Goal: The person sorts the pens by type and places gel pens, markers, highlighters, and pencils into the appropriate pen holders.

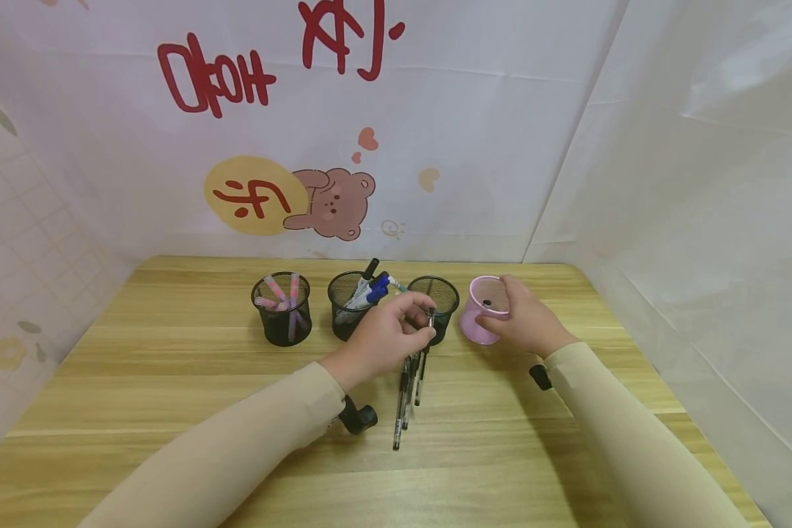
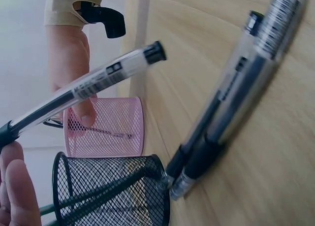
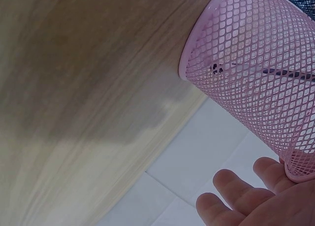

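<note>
Between its thumb and fingers my left hand (image 1: 386, 337) pinches a clear-barrelled black gel pen (image 2: 93, 85), raised in front of a black mesh pen holder (image 2: 106, 186). Long green sticks lean inside that holder. To its right stands a pink mesh pen holder (image 1: 477, 328), gripped at its rim by my right hand (image 1: 534, 323), thumb on the near side. One dark-tipped pen (image 3: 288, 74) shows through the pink mesh. Several more gel pens (image 1: 402, 411) lie on the table just below my left hand, their far ends close to the black holder.
Left of my hands, a black mesh holder (image 1: 287, 331) contains pink pens, and another (image 1: 340, 323) contains markers with blue and black caps. The holders stand in a row on the wooden table (image 1: 191, 411). A printed white curtain (image 1: 475, 147) hangs behind.
</note>
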Demonstrator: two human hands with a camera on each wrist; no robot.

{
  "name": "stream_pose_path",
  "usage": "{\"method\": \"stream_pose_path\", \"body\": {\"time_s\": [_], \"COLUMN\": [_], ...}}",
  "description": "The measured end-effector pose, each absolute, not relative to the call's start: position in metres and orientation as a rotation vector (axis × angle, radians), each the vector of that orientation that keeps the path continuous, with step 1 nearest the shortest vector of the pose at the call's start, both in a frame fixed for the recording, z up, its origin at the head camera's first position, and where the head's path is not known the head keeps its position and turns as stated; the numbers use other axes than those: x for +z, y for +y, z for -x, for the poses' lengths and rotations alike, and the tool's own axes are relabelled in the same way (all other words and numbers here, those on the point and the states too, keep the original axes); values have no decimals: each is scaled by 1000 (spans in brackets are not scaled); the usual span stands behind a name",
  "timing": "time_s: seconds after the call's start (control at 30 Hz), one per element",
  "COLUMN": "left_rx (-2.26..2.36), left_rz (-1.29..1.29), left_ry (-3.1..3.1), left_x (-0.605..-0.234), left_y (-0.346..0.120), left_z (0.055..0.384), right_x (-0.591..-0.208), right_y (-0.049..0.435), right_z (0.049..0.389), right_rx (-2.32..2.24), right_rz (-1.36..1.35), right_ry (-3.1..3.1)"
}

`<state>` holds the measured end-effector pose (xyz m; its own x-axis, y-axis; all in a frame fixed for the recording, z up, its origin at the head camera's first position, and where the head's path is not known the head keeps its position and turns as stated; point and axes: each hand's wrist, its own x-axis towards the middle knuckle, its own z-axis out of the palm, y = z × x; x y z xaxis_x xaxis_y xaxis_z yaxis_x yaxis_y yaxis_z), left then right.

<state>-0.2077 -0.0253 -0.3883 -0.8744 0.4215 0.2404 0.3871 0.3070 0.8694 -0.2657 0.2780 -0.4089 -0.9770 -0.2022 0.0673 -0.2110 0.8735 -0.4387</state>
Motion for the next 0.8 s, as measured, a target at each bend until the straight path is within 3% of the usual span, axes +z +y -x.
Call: {"method": "stream_pose_path", "body": {"time_s": [0.8], "left_rx": [2241], "left_rz": [-700], "left_ry": [2370], "left_x": [-380], "left_y": [4], "left_z": [205], "right_x": [-410], "right_y": [278], "right_z": [265], "right_rx": [697], "right_rz": [-319], "right_ry": [-3026]}}
